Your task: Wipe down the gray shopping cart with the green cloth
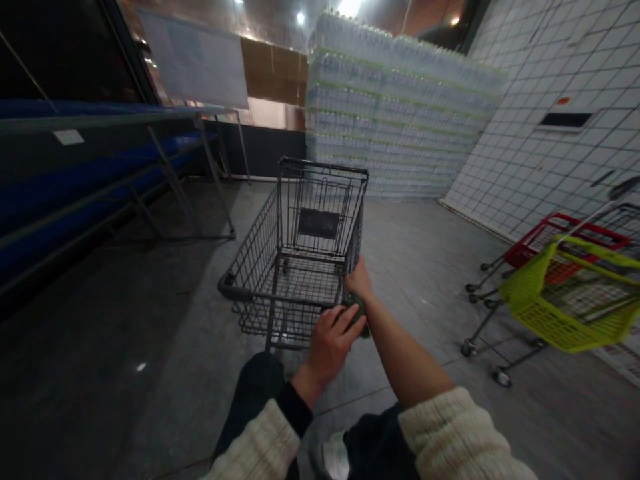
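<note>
A dark wire shopping cart [300, 253] stands on the floor right in front of me. My left hand [331, 340] rests on the cart's near right corner, fingers curled over a dark green piece there. My right hand [358, 279] reaches past it and grips the cart's right side rim, fingers wrapped round the wire. Both arms wear cream knitted sleeves. My knees and one light shoe show at the bottom edge.
A yellow-green basket cart [570, 300] and a red one [555, 243] stand at the right by a white tiled wall [550, 73]. A tall stack of bottled-water packs [395, 113] fills the back. Metal shelving [150, 147] runs along the left.
</note>
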Available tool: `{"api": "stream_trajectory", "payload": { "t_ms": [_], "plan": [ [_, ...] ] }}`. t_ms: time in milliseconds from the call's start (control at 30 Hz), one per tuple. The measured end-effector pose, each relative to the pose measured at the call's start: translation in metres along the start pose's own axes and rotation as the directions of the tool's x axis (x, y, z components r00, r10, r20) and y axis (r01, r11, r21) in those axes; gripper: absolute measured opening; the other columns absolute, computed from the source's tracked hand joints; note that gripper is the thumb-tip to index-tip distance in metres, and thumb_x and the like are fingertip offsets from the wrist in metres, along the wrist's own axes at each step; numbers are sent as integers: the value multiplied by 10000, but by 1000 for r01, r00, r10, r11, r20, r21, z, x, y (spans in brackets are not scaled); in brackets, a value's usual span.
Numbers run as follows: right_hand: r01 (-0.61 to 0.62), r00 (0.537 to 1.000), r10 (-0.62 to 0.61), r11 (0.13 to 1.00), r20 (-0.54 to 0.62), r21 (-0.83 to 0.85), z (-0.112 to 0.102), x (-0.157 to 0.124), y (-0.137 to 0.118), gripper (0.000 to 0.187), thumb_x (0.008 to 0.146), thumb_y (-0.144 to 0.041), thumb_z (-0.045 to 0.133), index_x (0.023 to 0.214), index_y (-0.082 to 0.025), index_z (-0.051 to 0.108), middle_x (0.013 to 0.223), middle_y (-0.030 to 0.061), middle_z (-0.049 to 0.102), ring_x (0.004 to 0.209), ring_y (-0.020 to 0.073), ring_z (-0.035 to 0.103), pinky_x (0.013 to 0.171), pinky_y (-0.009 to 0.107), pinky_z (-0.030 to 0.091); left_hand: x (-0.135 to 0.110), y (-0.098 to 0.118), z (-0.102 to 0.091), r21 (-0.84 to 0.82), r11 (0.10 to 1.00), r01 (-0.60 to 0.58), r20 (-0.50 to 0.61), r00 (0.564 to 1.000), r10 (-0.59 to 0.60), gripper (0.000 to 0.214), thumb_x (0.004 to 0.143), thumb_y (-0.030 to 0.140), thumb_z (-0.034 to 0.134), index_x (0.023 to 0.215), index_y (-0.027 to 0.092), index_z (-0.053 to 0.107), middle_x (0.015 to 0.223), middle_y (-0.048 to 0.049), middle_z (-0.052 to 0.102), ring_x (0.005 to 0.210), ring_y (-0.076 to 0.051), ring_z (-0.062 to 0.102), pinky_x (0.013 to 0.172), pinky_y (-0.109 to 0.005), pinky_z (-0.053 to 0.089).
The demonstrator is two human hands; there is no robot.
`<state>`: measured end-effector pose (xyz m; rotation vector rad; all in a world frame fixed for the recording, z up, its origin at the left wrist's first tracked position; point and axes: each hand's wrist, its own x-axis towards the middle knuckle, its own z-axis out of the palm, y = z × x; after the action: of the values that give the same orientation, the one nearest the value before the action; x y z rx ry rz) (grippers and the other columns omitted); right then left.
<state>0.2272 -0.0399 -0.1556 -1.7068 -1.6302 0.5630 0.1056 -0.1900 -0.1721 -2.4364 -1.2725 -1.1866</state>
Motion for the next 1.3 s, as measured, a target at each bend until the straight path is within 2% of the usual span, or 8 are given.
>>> {"api": "stream_trajectory", "payload": {
  "t_ms": [100, 300, 600, 700, 867, 1000, 1100, 1300],
  "plan": [
    [-52, 999, 52, 998, 1, -39, -9, -2, 4, 646, 818, -207, 496, 1432, -141, 307, 1332, 157, 549, 1167, 262, 575, 1004, 385, 431, -9, -17, -1, 52, 999, 14, 13, 1000, -15, 433, 882, 63, 453, 1189, 295, 651, 1286, -12, 626, 1148, -222, 496, 956, -402, 456],
    [-48, 999, 47, 998, -5, -40, -22, -2, 11, 638, 855, -322, 505, 1436, -137, 318, 1291, 153, 583, 1147, 281, 585, 1002, 398, 434, -31, -72, -54, 119, 946, 300, -152, 947, -281, 515, 811, -6, 428, 1175, 268, 668, 1241, -52, 640, 1088, -230, 511, 964, -431, 460],
    [-96, 994, 100, 990, 33, -102, -23, -4, 3, 646, 858, -166, 445, 1469, -83, 252, 1313, 173, 565, 1152, 250, 578, 979, 345, 425, 19, 18, 12, -30, 994, 109, -17, 994, -109, 379, 898, 93, 440, 1132, 277, 675, 1236, -32, 639, 1096, -223, 507, 913, -407, 467],
    [-94, 995, 96, 992, 18, -87, -21, -4, 6, 676, 825, -155, 453, 1474, -122, 264, 1327, 151, 563, 1148, 252, 588, 985, 356, 435, 4, -7, 1, 52, 978, 204, -5, 979, -204, 465, 848, 30, 428, 1168, 276, 659, 1248, -34, 635, 1106, -233, 492, 922, -420, 461],
    [-74, 997, 74, 996, 8, -45, -21, -3, 10, 684, 809, -171, 446, 1471, -137, 281, 1329, 148, 565, 1166, 265, 578, 1004, 387, 428, -33, -83, -67, 215, 905, 368, -119, 929, -349, 578, 731, -20, 427, 1172, 269, 666, 1229, -42, 648, 1058, -248, 511, 934, -431, 462],
    [-65, 998, 65, 996, 3, -54, -21, -3, 12, 690, 792, -143, 425, 1469, -137, 292, 1352, 140, 549, 1186, 253, 564, 1018, 370, 419, -45, -122, -106, 241, 801, 549, -336, 821, -461, 500, 760, 35, 446, 1161, 235, 669, 1180, -73, 657, 1057, -247, 548, 956, -426, 443],
    [-53, 999, 53, 997, -11, -54, -21, -2, 14, 695, 790, -153, 433, 1471, -135, 294, 1356, 137, 546, 1181, 253, 565, 1009, 362, 428, -47, -121, -100, 215, 768, 603, -366, 779, -509, 513, 747, 24, 441, 1161, 226, 666, 1214, -78, 634, 1076, -250, 560, 948, -424, 452],
    [-56, 998, 55, 998, -18, -39, -21, -2, 17, 734, 762, -133, 443, 1478, -136, 281, 1365, 148, 536, 1041, 240, 634, 905, 361, 499, -54, -85, -73, 143, 854, 501, -228, 856, -464, 561, 731, -11, 454, 1184, 259, 646, 1237, -59, 594, 1109, -233, 551, 971, -397, 473]
  ]
}}
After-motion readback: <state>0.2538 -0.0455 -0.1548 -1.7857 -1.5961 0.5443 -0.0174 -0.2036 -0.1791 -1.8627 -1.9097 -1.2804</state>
